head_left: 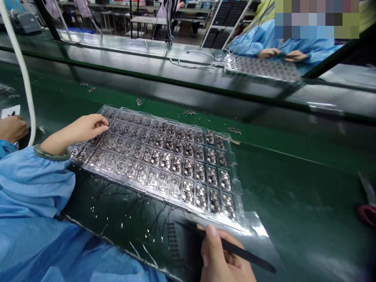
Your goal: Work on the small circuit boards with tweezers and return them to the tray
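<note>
So, the right hand [225, 254] has its fingers pinched around black tweezers [249, 257], blurry tips pointing left, just beside the far end of a strip of dark squares [173, 243] lying at the near side of the table [308, 203]. That strip's long axis runs roughly toward and away from the person, so the tweezers sit kinda crosswise to it. The clear plastic tray [238, 188] of little circuit boards [201, 194] is just beyond the tips, long side slanting from far left to near right. Right hand's way closer to the strip; the left hand [90, 126] is at the tray's left end, thumb and index finger close together, can't tell if they're gripping anything.
</note>
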Tool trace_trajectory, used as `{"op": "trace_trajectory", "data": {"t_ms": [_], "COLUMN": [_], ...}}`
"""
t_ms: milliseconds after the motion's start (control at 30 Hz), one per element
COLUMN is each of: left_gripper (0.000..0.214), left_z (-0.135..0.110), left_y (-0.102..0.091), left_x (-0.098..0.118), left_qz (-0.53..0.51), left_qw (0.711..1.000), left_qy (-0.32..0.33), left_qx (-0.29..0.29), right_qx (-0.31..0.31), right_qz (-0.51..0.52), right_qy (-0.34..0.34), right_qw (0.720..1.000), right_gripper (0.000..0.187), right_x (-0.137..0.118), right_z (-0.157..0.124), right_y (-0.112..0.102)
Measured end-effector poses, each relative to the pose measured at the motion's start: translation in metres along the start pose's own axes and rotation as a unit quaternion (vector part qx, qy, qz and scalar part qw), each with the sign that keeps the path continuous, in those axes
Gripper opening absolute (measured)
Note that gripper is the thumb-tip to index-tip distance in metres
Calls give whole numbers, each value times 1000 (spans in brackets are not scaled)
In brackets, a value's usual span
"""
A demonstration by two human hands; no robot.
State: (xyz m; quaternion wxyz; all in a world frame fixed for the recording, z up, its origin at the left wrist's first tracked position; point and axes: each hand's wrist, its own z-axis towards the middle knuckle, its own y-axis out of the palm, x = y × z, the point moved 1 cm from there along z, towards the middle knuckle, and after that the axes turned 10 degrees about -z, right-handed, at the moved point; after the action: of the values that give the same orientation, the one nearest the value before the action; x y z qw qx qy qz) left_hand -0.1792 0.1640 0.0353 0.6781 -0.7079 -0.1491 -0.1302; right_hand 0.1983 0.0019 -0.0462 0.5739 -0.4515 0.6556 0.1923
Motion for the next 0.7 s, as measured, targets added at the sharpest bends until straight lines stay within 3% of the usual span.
{"op": "trace_trajectory", "data": {"t_ms": [167, 333, 700], "left_gripper": [32, 33, 35], "left_z": [1, 8, 40], "left_y": [-7, -4, 3], "left_x": [-25, -36, -39], "left_qz": [56, 47, 54], "left_qw": [997, 998, 995], "left_qy": [-29, -19, 50], "left_qx": [33, 39, -60], "right_qx": [-22, -7, 1], "right_qz": [65, 53, 47], "right_qy": [1, -4, -15], "right_qw": [998, 999, 999], "right_gripper": [37, 35, 40], "right_x": [4, 3, 4], "right_z": [1, -1, -4], "right_y": [0, 2, 1]}}
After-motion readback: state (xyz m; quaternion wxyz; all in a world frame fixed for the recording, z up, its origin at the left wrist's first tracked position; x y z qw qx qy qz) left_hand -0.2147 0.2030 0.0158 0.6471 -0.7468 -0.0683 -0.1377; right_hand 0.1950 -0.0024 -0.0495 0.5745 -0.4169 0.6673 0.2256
